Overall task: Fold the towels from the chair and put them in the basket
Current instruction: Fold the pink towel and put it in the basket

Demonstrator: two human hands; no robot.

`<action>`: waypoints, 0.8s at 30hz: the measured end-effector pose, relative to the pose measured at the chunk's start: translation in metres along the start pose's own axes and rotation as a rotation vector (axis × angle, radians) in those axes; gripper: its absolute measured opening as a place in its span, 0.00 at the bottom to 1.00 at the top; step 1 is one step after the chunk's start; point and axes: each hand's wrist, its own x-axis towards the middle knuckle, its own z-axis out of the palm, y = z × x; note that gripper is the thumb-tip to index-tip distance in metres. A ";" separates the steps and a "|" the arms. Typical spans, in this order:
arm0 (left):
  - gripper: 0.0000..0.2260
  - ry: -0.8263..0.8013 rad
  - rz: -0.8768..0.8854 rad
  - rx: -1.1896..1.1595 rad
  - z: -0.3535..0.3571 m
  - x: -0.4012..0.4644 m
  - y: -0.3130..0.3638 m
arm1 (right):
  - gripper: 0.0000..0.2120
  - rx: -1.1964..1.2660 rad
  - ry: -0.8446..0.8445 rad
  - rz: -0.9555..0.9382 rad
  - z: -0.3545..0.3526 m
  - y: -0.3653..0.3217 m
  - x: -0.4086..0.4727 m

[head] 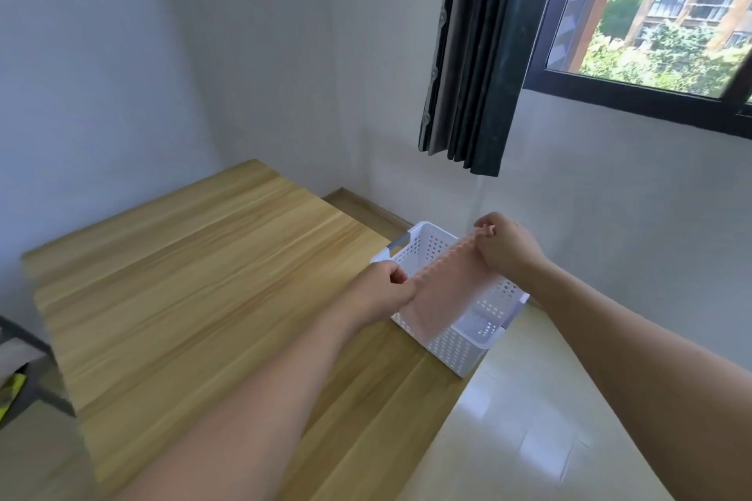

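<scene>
A folded pale pink towel (445,293) hangs upright over the white perforated basket (460,350), which sits at the table's right edge. Its scalloped top edge runs between my two hands. My left hand (380,291) pinches the near end of that edge. The far end is gripped by my right hand (506,242). The towel's lower part reaches down inside the basket. The basket's bottom is hidden.
The light wooden table (195,289) stretches to the left and back against the white wall. A dark chair frame (24,374) with something yellow-green shows at the far left edge. A dark curtain (472,53) and a window are behind the basket. Glossy floor tiles lie to the right.
</scene>
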 end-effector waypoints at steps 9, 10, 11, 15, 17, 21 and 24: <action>0.03 -0.007 -0.176 0.292 0.060 0.125 0.021 | 0.13 -0.424 -0.265 -0.284 0.017 0.068 0.127; 0.03 -0.029 -0.199 0.332 0.068 0.136 0.019 | 0.13 -0.465 -0.310 -0.300 0.023 0.075 0.136; 0.03 -0.057 -0.218 0.388 0.077 0.148 0.017 | 0.12 -0.499 -0.358 -0.312 0.030 0.083 0.147; 0.05 -0.199 -0.280 0.612 0.104 0.197 0.007 | 0.11 -0.642 -0.511 -0.357 0.062 0.109 0.185; 0.06 -0.306 -0.318 0.698 0.114 0.213 0.005 | 0.11 -0.704 -0.576 -0.390 0.075 0.113 0.193; 0.05 -0.549 -0.405 0.795 0.135 0.238 -0.010 | 0.13 -0.832 -0.602 -0.543 0.104 0.117 0.198; 0.09 -0.682 -0.439 0.836 0.149 0.247 -0.025 | 0.16 -0.930 -0.663 -0.617 0.133 0.126 0.194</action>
